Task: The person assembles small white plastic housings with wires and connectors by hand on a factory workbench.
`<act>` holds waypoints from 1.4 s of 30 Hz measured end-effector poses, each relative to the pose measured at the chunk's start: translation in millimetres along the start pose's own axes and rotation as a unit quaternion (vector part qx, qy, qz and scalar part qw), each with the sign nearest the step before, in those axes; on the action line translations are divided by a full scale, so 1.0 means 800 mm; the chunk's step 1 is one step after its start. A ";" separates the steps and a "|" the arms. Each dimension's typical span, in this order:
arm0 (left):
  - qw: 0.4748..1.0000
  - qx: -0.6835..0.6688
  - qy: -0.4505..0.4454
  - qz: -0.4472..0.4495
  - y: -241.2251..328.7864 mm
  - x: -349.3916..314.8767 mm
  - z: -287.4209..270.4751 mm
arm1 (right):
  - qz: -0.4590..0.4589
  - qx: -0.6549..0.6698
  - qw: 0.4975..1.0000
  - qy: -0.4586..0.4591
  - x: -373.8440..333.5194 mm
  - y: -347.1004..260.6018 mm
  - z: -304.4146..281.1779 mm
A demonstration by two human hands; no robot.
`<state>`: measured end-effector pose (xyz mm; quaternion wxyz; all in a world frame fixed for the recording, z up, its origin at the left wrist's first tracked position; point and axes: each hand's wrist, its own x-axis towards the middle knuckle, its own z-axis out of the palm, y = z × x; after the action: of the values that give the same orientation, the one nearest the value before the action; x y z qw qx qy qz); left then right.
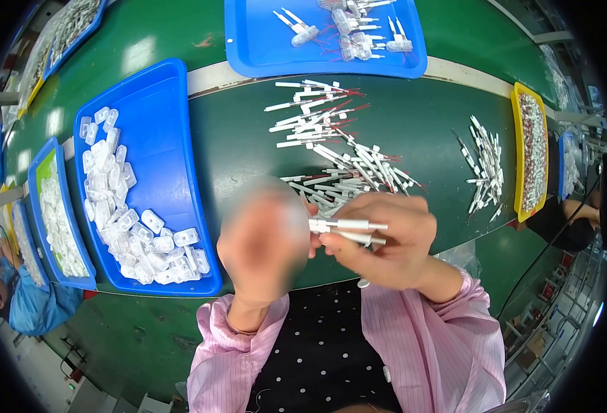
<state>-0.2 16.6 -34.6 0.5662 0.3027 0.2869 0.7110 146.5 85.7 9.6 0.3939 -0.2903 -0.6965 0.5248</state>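
Observation:
Above the near edge of the green table, my left hand and my right hand meet. Between thumb and fingers, my right hand grips a pair of slim white stick-shaped parts with thinner tips pointing right. Their left end runs to my left hand's fingertips, which close around something I cannot make out; most of that hand is blurred. Just beyond my hands lies a loose pile of similar white sticks with red wires. Another bunch of them lies farther back.
At the left, a blue tray holds many clear plastic housings. A blue tray at the back carries housings joined with white sticks. More white sticks lie at right, beside a yellow tray of small parts. Another person sits far left.

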 end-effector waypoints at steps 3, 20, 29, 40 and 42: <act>0.992 0.109 0.062 -0.005 0.020 0.015 0.006 | -0.043 -0.098 0.994 -0.036 0.035 0.007 -0.029; 0.434 0.855 0.270 -0.091 0.089 -0.007 -0.122 | 0.156 -0.055 0.964 0.208 0.160 0.033 -0.181; 0.874 0.431 0.210 0.084 0.090 -0.010 -0.070 | 0.225 -0.504 0.833 0.046 -0.020 0.032 -0.268; 0.974 0.171 0.127 -0.074 0.044 0.002 0.021 | 0.138 -0.678 0.717 0.083 -0.020 0.077 -0.225; 0.986 0.052 0.100 -0.121 0.042 0.005 0.028 | 0.140 -0.593 0.781 0.140 -0.010 0.049 -0.209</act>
<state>-5.1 15.2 6.0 0.5998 0.2222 0.4132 0.6482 292.8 174.3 -7.0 0.1598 -0.6309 -0.7591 0.0115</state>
